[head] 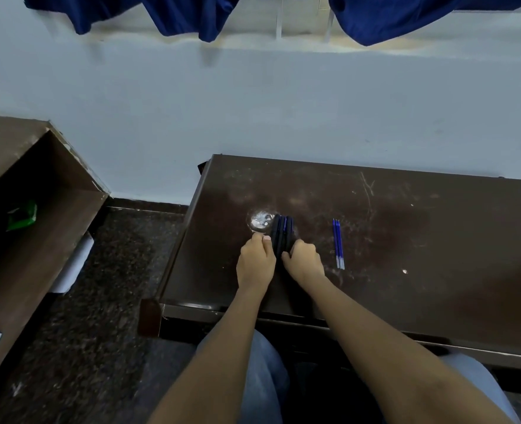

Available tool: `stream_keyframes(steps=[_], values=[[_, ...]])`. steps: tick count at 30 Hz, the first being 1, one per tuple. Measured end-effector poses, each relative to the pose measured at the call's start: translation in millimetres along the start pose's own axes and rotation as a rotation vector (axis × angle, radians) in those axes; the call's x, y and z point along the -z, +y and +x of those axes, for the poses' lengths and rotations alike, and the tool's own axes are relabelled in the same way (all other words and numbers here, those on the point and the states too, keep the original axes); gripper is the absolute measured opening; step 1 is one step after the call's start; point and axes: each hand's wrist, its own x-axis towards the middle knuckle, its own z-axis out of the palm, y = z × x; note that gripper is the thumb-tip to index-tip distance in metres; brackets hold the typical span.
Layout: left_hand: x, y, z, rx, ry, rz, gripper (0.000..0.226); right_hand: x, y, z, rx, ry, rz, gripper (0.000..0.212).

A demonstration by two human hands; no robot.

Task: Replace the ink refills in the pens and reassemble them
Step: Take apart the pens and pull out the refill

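Observation:
A bundle of dark pens (281,231) with blue accents lies lengthwise on the brown desk (406,240), left of its middle. My left hand (256,260) presses against the bundle's near left side, fingers curled. My right hand (303,261) closes around its near right end. A few blue ink refills (338,243) with clear tips lie side by side on the desk, a short way right of my right hand. How many pens are in the bundle is hidden by the hands.
A worn pale patch (260,221) marks the desk just left of the pens. A second brown desk (23,194) with a green packet (22,215) on its shelf stands at the left. A light wall rises behind, with blue cloth (192,16) hanging above.

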Motion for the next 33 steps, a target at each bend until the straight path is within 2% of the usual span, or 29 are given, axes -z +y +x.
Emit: stream_keyframes(steps=[4, 8, 12, 15, 18, 22, 26, 33], values=[[-8.5, 6.8, 6.7, 0.020, -0.038, -0.054, 0.030, 4.2, 6.5, 1.6, 0.013, 0.004, 0.039, 0.013], [-14.0, 15.5, 15.4, 0.063, -0.087, -0.114, 0.030, 5.2, 14.5, 0.4, 0.090, 0.073, 0.265, 0.017], [-18.7, 22.7, 27.0, 0.101, -0.159, -0.275, 0.027, 4.4, 18.1, -3.2, 0.270, -0.042, 0.348, 0.012], [-16.7, 26.1, 27.3, 0.128, -0.152, -0.388, 0.027, 8.7, 17.4, -2.5, 0.307, -0.107, 0.441, 0.014], [-10.3, 27.3, 24.2, 0.072, -0.175, -0.311, 0.024, 15.2, 16.0, 1.7, 0.253, -0.012, 0.532, 0.041], [-11.3, 16.6, 18.1, -0.053, -0.320, -0.141, 0.025, 24.3, 9.4, 14.6, 0.141, 0.074, 0.550, 0.052], [-13.8, 12.1, 7.4, -0.045, -0.299, -0.106, 0.031, 24.0, 4.2, 27.5, 0.159, 0.008, 0.393, 0.051], [-15.9, 18.5, 6.3, -0.037, -0.281, -0.007, 0.024, 16.3, 9.9, 35.2, 0.087, -0.013, 0.447, 0.044]])
